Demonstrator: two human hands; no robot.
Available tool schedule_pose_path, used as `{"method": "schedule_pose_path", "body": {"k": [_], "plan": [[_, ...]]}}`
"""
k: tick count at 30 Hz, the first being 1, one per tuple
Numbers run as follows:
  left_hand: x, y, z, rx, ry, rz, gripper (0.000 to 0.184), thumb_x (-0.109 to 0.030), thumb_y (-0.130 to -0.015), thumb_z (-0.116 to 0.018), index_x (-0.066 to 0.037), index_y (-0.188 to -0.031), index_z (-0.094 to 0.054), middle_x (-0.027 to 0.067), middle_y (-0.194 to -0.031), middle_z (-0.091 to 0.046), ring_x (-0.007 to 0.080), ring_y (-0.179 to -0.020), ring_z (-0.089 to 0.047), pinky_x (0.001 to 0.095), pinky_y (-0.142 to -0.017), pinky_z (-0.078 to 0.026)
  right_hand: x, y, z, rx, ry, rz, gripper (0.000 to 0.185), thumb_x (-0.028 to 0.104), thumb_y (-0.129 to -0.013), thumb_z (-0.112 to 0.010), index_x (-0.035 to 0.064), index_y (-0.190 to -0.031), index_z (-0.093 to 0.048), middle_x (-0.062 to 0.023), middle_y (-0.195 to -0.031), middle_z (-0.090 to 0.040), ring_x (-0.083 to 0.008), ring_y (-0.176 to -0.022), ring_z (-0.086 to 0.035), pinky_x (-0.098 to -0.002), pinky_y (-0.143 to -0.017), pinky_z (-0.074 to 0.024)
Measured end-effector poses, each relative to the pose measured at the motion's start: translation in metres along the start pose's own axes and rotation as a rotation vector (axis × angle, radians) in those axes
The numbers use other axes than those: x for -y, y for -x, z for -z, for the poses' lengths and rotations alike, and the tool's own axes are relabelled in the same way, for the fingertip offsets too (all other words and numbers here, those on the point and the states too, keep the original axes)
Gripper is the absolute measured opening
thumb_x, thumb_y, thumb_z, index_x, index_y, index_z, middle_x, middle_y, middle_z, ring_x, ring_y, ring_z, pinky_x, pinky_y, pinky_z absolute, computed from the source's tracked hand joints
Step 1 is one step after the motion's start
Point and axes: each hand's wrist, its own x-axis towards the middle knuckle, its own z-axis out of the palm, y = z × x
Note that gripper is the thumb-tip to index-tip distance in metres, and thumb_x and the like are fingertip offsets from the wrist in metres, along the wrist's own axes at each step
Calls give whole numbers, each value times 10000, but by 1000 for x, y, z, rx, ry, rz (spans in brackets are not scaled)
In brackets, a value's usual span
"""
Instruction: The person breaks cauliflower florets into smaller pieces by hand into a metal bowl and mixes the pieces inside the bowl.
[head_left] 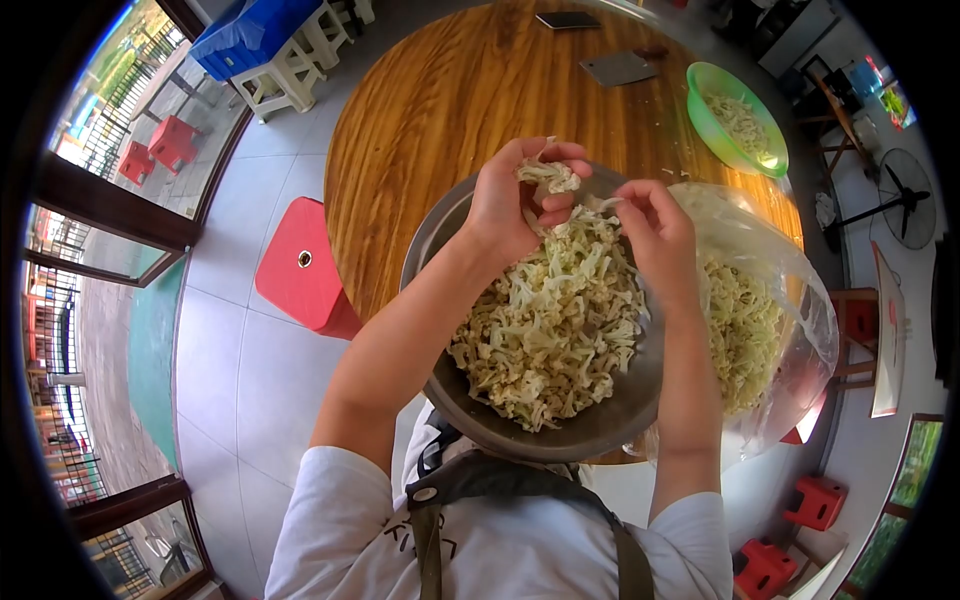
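L hand (515, 205) curls round a cauliflower clump (548, 178), R hand (657, 235) pinches a small pc (606, 204), both over metal bowl (640, 375) w/ cut cauliflower (550, 330), nr edge of wooden table (430, 110).

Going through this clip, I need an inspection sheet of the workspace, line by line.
Surface: round wooden table, wood grain showing.
Job's things: metal bowl with many cauliflower pieces; clear plastic bag and green bowl, both holding more.
Clutter: knife and a dark flat thing, perhaps a phone, toward the far edge.
Hands: left hand holds a cauliflower chunk; right hand beside it, thumb and fingers together, grip unclear.
Cables: nothing seen.
Surroundings: tiled floor, red stool, fan.
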Motion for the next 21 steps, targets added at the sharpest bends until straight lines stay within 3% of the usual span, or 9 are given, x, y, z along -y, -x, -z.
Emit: {"method": "schedule_pose_path", "body": {"k": [4,7,13,21], "plan": [[3,2,-5,-30,-122,7,297,-236,-887,-400,5,-1002,-530,78,-845,-601,103,-473,-388,219,-394,-300,21,4,-4,200,-38,-162,152,152,-875,-614,9,-927,-606,36,-736,-543,-38,-671,-476,-189,-608,-400],[5,5,-8,10,-164,35,305,-242,-891,-394,-2,-1012,-538,79,-842,-609,107,-479,-411,222,-391,-304,14,5,-10,176,-197,-98,191,187,-871,-629,5,-927,-616,29,-743,-551,-34,-686,-487,-188,-613,-401],[6,4,-11,-15,-162,77,296,-244,-892,-400,-17,-1007,-550,75,-849,-609,112,-494,-430,225,-390,-308,10,2,-4,52,-457,-156,162,135,-860,-620,19,-971,-606,18,-763,-564,-46,-667,-485,-195,-598,-385],[8,4,-5,115,-371,134,310,-302,-904,-458,-5,-937,-537,67,-847,-568,95,-492,-384,212,-388,-279,6,-2,-1,-100,-603,-108,162,113,-862,-592,20,-994,-575,-5,-814,-582,-64,-692,-522,-204,-610,-398]]}}
